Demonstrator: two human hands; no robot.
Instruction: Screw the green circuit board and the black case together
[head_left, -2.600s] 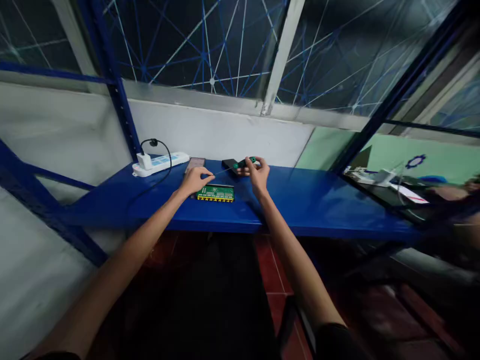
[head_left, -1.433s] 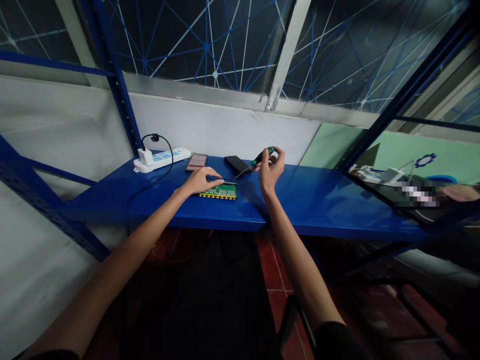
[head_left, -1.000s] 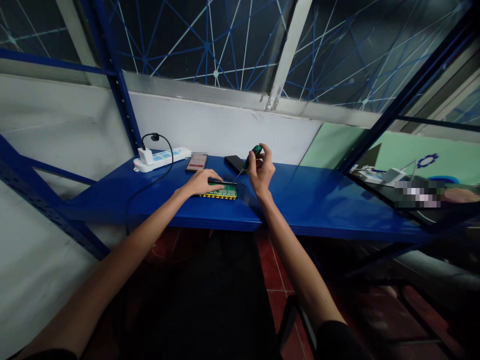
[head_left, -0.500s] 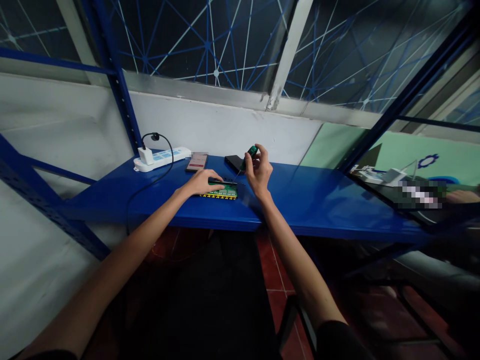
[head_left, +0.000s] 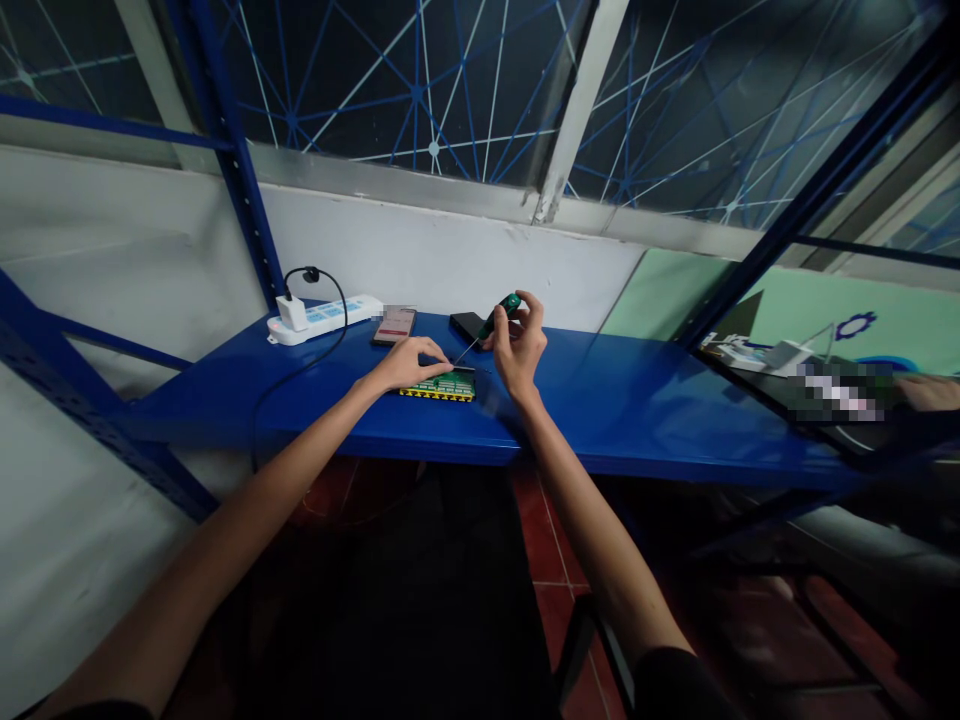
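Near the front edge of the blue tabletop lay the green circuit board, its row of yellow ports facing the person. It looked light and stiff, probably fragile on its upper face, so the outer edges or the port row seemed the safest hold. The screwdriver looked light and rigid too, easiest to steer by its thick handle.

At the board's far left part sat the left hand, covering that corner, thumb and forefinger drawn together close to the screwdriver's tip; whether they pinched anything, I could not tell. Beyond the board and to its right, the right hand was raised, its fingers curled around the handle, with the thin shaft slanting down and left toward the board's far edge
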